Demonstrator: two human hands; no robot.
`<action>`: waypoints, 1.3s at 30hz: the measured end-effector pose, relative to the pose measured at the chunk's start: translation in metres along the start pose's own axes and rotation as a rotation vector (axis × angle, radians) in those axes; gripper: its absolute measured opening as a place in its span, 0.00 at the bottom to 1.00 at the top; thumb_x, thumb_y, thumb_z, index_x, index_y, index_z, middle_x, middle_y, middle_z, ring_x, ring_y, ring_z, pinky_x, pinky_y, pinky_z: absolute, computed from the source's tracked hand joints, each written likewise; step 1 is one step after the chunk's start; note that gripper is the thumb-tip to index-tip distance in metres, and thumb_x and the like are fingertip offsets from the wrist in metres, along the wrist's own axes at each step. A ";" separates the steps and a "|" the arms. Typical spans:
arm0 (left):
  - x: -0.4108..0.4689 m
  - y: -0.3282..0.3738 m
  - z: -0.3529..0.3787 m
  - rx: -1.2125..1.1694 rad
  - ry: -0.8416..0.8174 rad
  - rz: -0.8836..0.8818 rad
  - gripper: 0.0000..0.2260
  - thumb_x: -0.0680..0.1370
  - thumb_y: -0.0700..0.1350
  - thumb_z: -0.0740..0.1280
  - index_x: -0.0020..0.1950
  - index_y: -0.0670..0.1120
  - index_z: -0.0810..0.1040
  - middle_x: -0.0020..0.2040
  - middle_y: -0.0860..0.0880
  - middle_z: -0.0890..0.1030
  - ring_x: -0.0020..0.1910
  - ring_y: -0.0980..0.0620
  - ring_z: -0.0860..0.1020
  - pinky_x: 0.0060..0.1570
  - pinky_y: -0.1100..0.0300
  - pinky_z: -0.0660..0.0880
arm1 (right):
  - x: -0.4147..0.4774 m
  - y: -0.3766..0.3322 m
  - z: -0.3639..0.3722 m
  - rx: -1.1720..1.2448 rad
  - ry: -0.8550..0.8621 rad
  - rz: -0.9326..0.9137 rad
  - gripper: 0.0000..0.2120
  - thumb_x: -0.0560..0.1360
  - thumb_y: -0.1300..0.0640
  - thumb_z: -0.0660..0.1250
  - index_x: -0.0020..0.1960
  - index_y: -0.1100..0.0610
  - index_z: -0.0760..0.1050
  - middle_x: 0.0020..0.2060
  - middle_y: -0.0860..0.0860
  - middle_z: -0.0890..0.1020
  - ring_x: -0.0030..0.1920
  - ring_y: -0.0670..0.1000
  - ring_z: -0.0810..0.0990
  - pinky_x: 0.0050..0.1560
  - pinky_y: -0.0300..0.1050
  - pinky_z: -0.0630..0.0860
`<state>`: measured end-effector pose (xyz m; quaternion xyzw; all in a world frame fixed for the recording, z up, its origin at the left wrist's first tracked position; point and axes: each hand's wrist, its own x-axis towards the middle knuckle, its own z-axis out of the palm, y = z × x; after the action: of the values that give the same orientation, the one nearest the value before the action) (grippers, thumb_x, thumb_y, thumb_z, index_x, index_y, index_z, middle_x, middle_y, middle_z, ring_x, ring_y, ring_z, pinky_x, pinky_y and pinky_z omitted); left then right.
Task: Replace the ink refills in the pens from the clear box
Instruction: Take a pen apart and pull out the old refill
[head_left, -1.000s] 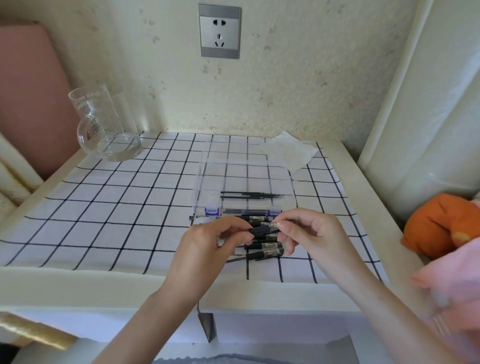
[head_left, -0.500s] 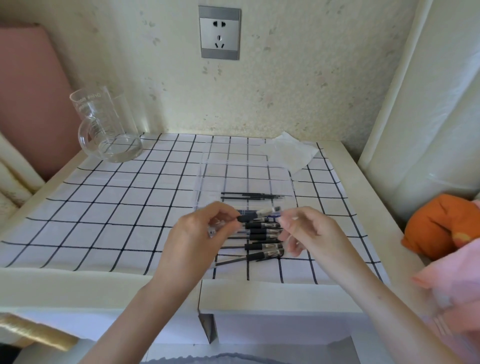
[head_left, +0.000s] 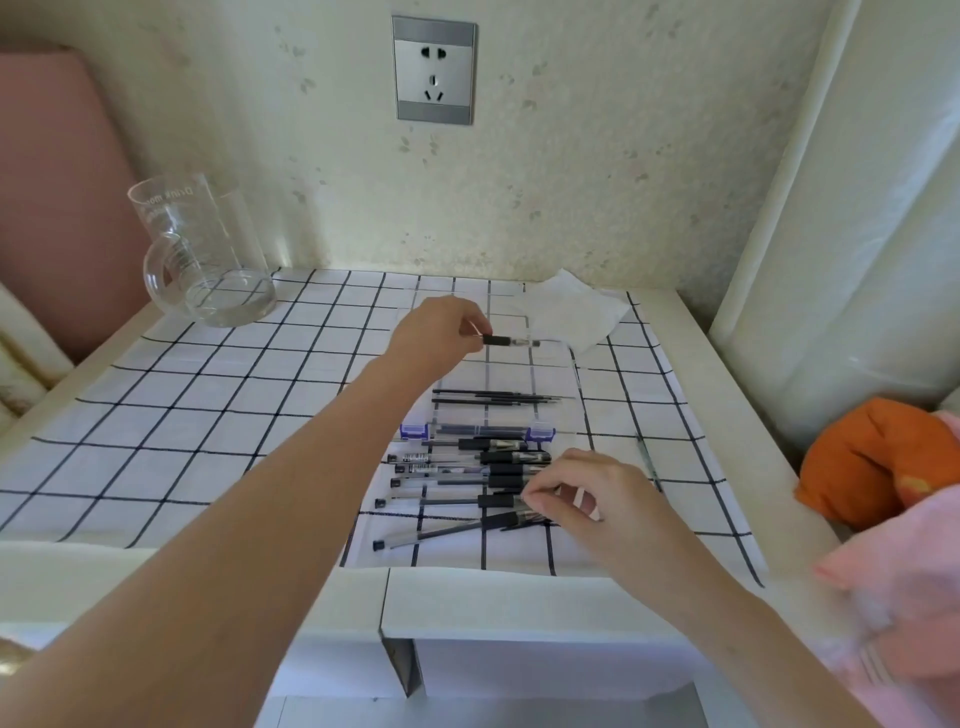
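The clear box (head_left: 576, 384) lies open on the checked cloth. Its far half holds a few thin black refills (head_left: 493, 397). Its near half holds several pens (head_left: 467, 470) with black grips. My left hand (head_left: 441, 332) is stretched out over the far edge of the box, shut on a pen piece (head_left: 511, 341). Only the black grip and clear tip stick out to the right of its fingers. My right hand (head_left: 582, 499) rests low over the near pens, thumb and forefinger pinched on the tip end of one pen (head_left: 496, 501). A thin loose refill (head_left: 649, 465) lies on the cloth right of the box.
A glass measuring jug (head_left: 208, 260) stands at the back left. A white tissue (head_left: 576, 312) lies at the back right, behind the box. An orange cloth item (head_left: 872, 457) and pink fabric (head_left: 909, 582) sit off the table's right edge. A wall socket (head_left: 434, 70) is above.
My hands have come apart. The left hand carried the pen piece away to the back of the box, while the right hand dropped onto the pens in the near half.
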<state>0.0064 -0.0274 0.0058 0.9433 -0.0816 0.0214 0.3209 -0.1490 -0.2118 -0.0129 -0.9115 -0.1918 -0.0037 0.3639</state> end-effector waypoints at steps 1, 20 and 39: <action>0.003 -0.003 0.002 0.007 -0.014 -0.005 0.07 0.74 0.41 0.67 0.51 0.47 0.80 0.50 0.47 0.81 0.50 0.48 0.78 0.54 0.51 0.76 | 0.000 0.000 -0.001 -0.002 0.007 -0.001 0.05 0.75 0.56 0.66 0.47 0.51 0.81 0.41 0.42 0.79 0.45 0.42 0.74 0.44 0.29 0.69; -0.119 0.025 -0.012 -0.022 -0.080 0.169 0.08 0.77 0.49 0.63 0.53 0.55 0.80 0.49 0.60 0.81 0.43 0.66 0.75 0.46 0.71 0.71 | 0.002 0.004 -0.001 -0.154 -0.082 0.053 0.06 0.75 0.56 0.67 0.49 0.47 0.79 0.43 0.40 0.74 0.44 0.40 0.73 0.42 0.31 0.67; -0.177 0.000 0.041 0.159 0.118 0.300 0.11 0.73 0.53 0.58 0.47 0.53 0.78 0.39 0.56 0.80 0.36 0.54 0.79 0.32 0.63 0.75 | -0.003 -0.005 0.014 -0.193 -0.044 -0.035 0.03 0.75 0.51 0.65 0.46 0.49 0.76 0.37 0.40 0.75 0.41 0.43 0.72 0.42 0.37 0.71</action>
<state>-0.1690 -0.0271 -0.0434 0.9400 -0.2008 0.1306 0.2429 -0.1551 -0.2000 -0.0198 -0.9387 -0.2143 -0.0086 0.2700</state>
